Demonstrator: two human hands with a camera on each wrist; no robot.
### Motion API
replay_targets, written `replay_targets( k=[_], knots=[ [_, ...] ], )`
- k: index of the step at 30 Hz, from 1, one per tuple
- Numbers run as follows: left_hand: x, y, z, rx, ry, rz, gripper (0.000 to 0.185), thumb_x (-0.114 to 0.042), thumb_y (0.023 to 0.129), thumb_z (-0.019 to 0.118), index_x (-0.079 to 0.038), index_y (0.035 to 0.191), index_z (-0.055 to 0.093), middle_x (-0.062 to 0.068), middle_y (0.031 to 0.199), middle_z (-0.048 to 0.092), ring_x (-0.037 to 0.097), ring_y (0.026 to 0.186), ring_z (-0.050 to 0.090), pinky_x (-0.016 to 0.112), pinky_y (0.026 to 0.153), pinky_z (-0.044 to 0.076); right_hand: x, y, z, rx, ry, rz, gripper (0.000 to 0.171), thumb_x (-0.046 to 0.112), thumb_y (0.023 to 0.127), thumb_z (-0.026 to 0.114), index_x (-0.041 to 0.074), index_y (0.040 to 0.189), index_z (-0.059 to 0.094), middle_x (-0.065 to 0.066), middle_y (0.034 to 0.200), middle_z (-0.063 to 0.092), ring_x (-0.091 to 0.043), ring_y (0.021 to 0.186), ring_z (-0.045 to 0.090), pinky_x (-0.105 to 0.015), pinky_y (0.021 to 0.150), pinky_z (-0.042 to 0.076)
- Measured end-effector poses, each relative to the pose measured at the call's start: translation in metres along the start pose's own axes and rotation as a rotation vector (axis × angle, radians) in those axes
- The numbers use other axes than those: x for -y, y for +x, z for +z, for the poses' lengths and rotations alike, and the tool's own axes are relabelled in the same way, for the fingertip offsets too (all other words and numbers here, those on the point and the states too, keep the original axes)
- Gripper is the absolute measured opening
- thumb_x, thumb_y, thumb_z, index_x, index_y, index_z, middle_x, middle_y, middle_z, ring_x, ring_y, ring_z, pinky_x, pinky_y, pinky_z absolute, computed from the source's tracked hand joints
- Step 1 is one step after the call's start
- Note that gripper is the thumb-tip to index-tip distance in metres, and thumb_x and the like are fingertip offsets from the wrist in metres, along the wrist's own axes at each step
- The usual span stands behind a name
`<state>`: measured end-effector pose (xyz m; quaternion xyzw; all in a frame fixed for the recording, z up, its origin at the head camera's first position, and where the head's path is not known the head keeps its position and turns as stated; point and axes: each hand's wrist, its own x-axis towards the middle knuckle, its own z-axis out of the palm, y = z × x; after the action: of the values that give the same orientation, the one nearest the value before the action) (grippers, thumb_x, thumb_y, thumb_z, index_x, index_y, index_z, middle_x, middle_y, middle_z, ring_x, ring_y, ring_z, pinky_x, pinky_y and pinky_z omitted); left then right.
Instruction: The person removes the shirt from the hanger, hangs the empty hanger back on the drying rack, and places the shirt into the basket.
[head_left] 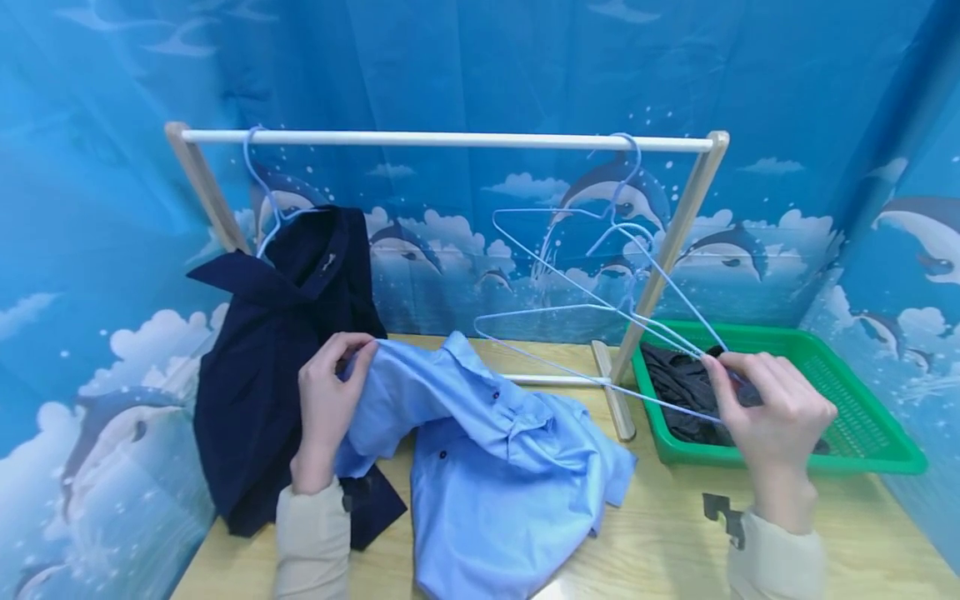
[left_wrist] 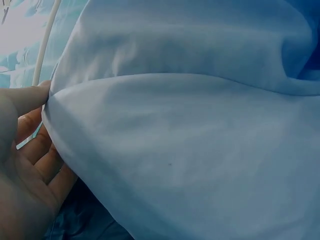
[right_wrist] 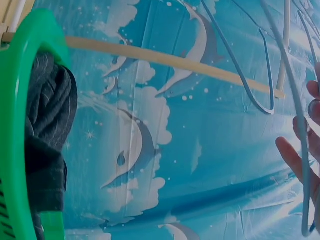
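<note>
Rack (head_left: 442, 140) is standing on the wooden table (head_left: 660, 533); using it as reference.

Left hand (head_left: 327, 408): sitting in front of the rack's left half. Thumb and index are pinching an edge of the light blue button shirt (head_left: 510, 492); the other fingers are bending loosely behind the cloth, per left wrist view. No gap at the fingertips, fabric is filling it.

Shirt: lying in front of the rack, rumpled. One part is rising to the left hand's fingertips; the bulk is resting on the table to that hand's right, between both hands, well apart from the right one. Dark buttons are showing.

Right hand (head_left: 776, 417): sitting in front of and right of the rack's right post. Thumb and index are pinching the wire of a pale blue hanger (head_left: 540, 311); its frame is reaching left across the rack's right post, above the shirt. Wires are overlapping, so can't tell whether a second one is in the grip.

Another hanger (head_left: 637, 154) is hooking onto the rack's rail near its right end. A navy collared garment (head_left: 255, 400) is hanging at the rack's left end, just beside the left hand. Green basket (head_left: 870, 461) is sitting right of the rack, holding dark striped clothing (right_wrist: 52, 100).
</note>
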<state>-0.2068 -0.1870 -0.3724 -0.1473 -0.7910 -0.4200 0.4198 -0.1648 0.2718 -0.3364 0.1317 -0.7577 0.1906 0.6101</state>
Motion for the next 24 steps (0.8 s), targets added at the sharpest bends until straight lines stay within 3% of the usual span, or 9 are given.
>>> replay_targets(
  k=[11, 17, 24],
  knots=[
    [-0.009, -0.005, 0.018, 0.136, 0.021, -0.017, 0.006, -0.012, 0.095, 0.072, -0.007, 0.098, 0.074, 0.006, 0.095, 0.072, 0.017, 0.085, 0.067, 0.015, 0.079, 0.048, -0.007, -0.004, 0.001, 0.021, -0.015, -0.001, 0.054, 0.047, 0.097, 0.064, -0.001, 0.075, 0.074, -0.017, 0.064, 0.066, -0.035, 0.052, 0.056, -0.004, 0.064, 0.019],
    [-0.016, -0.008, 0.033, 0.193, 0.01, 0.021, 0.005, -0.013, 0.094, 0.074, -0.008, 0.096, 0.075, 0.004, 0.091, 0.072, 0.017, 0.08, 0.065, 0.03, 0.07, 0.052, -0.006, -0.007, 0.007, 0.024, -0.032, -0.004, 0.055, 0.049, 0.098, 0.063, -0.001, 0.076, 0.074, -0.017, 0.067, 0.069, -0.038, 0.055, 0.061, -0.008, 0.057, 0.021],
    [-0.023, -0.012, 0.044, 0.288, -0.025, 0.006, 0.01, -0.018, 0.096, 0.072, -0.009, 0.1, 0.075, 0.003, 0.096, 0.073, 0.017, 0.087, 0.069, 0.038, 0.076, 0.058, -0.005, -0.011, 0.014, 0.048, -0.047, 0.005, 0.045, 0.043, 0.095, 0.068, 0.002, 0.077, 0.075, -0.015, 0.069, 0.07, -0.035, 0.056, 0.062, -0.014, 0.05, 0.023]
  ],
)
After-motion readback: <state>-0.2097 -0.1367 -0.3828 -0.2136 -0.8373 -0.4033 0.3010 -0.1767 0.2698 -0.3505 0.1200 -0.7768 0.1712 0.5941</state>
